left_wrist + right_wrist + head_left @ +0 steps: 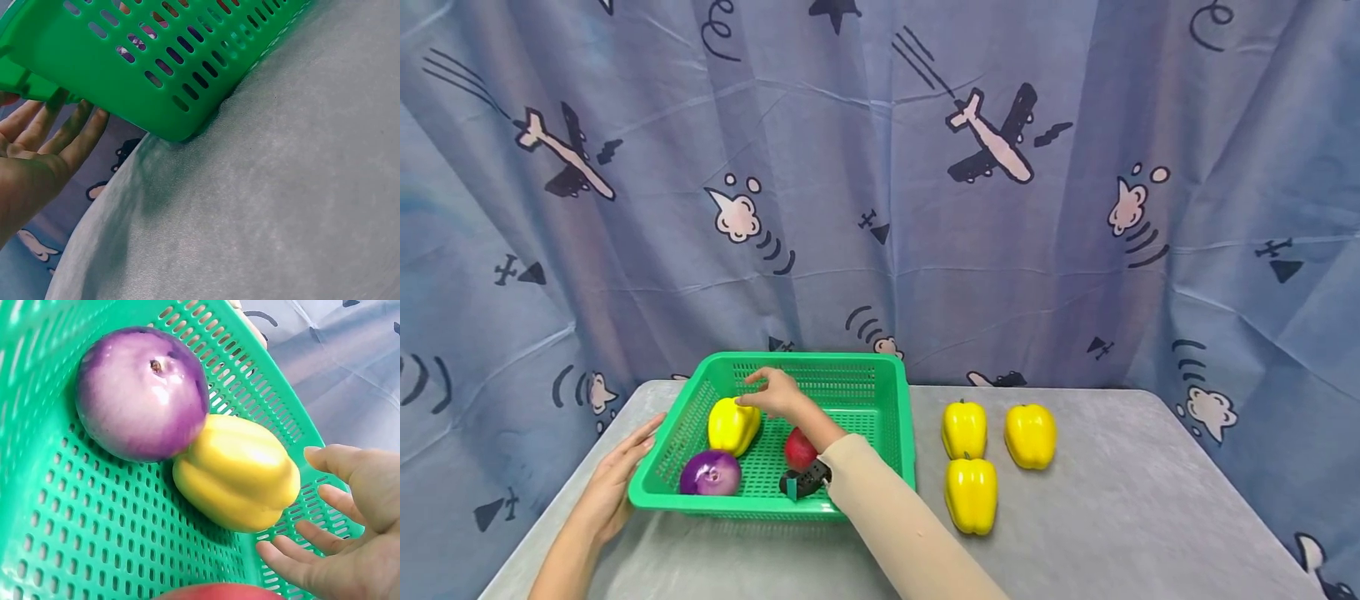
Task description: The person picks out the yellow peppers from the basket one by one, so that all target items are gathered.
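Observation:
A green slotted plastic basket stands on the left of the table. My left hand lies along its left side, fingers fairly straight at the rim. Inside the basket, my right hand is just beside a yellow bell pepper, its fingers spread and slightly bent with nothing between them. The pepper rests against a purple onion in the basket's near left corner. A round red fruit or vegetable lies farther right, partly hidden by my right forearm.
Three more yellow bell peppers stand on the grey table to the right of the basket. A blue curtain printed with planes hangs behind the table. On my right wrist is a black strap.

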`<state>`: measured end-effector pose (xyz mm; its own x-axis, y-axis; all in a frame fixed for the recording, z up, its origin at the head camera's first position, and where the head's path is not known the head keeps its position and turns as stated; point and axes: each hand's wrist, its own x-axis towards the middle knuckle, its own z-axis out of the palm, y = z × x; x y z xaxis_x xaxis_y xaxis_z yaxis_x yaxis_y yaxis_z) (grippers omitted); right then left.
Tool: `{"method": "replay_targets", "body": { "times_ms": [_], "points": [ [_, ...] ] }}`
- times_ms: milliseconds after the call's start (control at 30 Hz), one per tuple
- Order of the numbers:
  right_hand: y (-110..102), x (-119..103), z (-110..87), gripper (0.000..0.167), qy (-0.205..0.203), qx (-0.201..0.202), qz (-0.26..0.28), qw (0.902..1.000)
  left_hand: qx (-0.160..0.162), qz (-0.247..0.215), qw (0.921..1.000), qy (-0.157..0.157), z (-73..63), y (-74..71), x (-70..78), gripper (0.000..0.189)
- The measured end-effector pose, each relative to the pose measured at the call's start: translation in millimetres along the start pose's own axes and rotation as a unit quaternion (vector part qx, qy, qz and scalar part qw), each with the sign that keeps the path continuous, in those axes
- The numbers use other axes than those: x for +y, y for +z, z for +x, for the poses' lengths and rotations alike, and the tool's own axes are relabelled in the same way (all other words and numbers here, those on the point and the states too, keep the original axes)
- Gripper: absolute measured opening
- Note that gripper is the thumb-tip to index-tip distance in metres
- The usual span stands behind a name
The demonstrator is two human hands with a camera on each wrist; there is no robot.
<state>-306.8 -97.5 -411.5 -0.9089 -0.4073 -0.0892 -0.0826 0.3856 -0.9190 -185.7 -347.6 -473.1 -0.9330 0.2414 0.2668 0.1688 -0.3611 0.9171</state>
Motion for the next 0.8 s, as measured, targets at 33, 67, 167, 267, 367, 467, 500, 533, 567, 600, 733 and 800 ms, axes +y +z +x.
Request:
{"method": "replay_targets", "body": {
  "times_ms": [33, 67, 167, 267, 367, 467, 500, 533, 567, 600, 733, 800],
  "points": [
    [0.3, 0.8, 0.5, 0.042, 0.001, -0.004, 0.003, 1.0000, 0.003, 0.000, 1.0000, 0.000, -0.1, 0.1, -0.1, 0.055],
    [0.7, 1.5, 0.9, 0.043, 0.002, -0.007, 0.005, 1.0000, 0.006, 0.001, 1.0000, -0.001, -0.1, 0.2, -0.3, 0.054],
    [2.2, 3.3, 2.7, 0.044, 0.005, -0.016, 0.010, 0.9998, 0.014, 0.004, 0.9999, -0.004, -0.2, 0.1, -0.3, 0.054],
    [4.0, 4.8, 4.7, 0.044, 0.012, -0.019, 0.008, 0.9997, 0.023, 0.009, 0.9997, -0.007, 0.1, -0.2, -0.5, 0.053],
    [5.9, 6.3, 5.9, 0.044, 0.014, -0.022, 0.000, 0.9997, 0.025, 0.008, 0.9996, -0.007, -0.1, -0.3, -0.6, 0.053],
    [6.7, 7.2, 5.3, 0.043, 0.013, -0.025, -0.009, 0.9996, 0.021, 0.003, 0.9997, -0.008, 0.0, -0.1, -0.3, 0.053],
    [7.1, 7.7, 5.2, 0.043, 0.012, -0.027, -0.010, 0.9995, 0.020, 0.001, 0.9998, -0.009, 0.1, -0.1, -0.2, 0.053],
    [7.3, 7.8, 4.8, 0.043, 0.013, -0.028, -0.009, 0.9995, 0.020, 0.000, 0.9997, -0.010, 0.2, 0.0, -0.1, 0.053],
    [7.2, 7.6, 4.4, 0.043, 0.014, -0.031, -0.006, 0.9994, 0.021, 0.000, 0.9997, -0.011, 0.3, 0.1, 0.0, 0.053],
    [7.4, 7.7, 3.9, 0.043, 0.015, -0.033, -0.002, 0.9993, 0.021, 0.000, 0.9997, -0.011, 0.4, 0.1, 0.0, 0.053],
    [7.0, 6.8, 2.1, 0.042, 0.022, -0.048, 0.016, 0.9984, 0.019, 0.000, 0.9998, -0.010, 0.4, 0.1, -0.4, 0.053],
    [7.8, 9.0, 4.1, 0.039, 0.023, -0.053, 0.019, 0.9981, 0.015, -0.001, 0.9999, -0.007, 0.1, -0.1, -0.7, 0.054]
  ]
}}
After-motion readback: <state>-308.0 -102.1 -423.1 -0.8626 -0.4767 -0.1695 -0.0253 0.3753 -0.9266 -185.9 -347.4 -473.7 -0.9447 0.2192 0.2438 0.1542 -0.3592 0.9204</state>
